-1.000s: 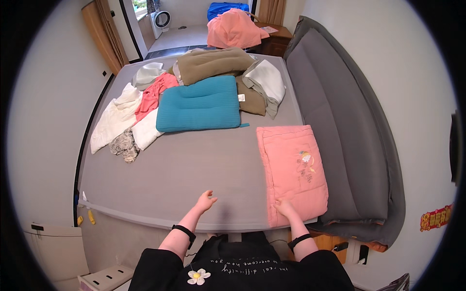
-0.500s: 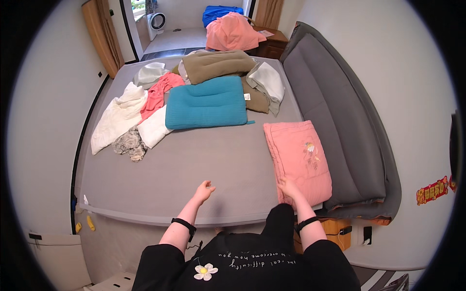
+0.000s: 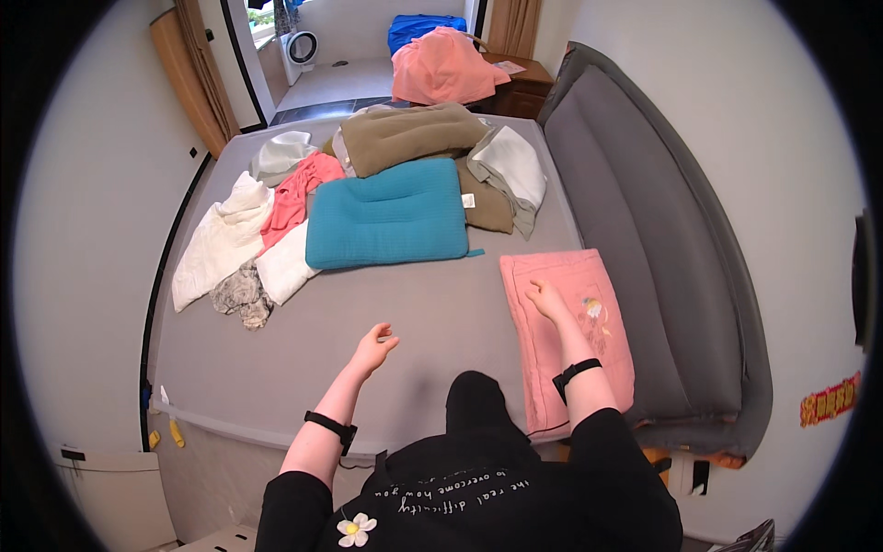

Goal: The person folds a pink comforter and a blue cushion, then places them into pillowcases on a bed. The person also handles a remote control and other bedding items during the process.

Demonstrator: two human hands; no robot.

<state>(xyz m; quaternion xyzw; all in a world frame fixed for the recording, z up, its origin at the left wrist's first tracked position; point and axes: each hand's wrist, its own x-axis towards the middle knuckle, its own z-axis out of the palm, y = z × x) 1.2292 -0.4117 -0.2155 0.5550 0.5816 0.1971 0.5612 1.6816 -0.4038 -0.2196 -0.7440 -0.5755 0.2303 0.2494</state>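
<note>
A folded pink cloth lies on the right side of the grey bed, beside the padded headboard. My right hand rests flat on the cloth's near-left part, fingers spread, holding nothing. Over the bare sheet in the middle hovers my left hand, fingers loosely curled and empty. A teal pillow lies further up the bed, beyond both hands.
A pile of clothes sits at the far end: a white garment, a coral top, a brown blanket, a pale grey piece. A grey headboard runs along the right. A pink cloth covers a wooden nightstand beyond.
I have leaned forward over the bed. My right hand moved from the pink cloth's near edge up onto its surface, and my left hand lifted further toward the middle.
</note>
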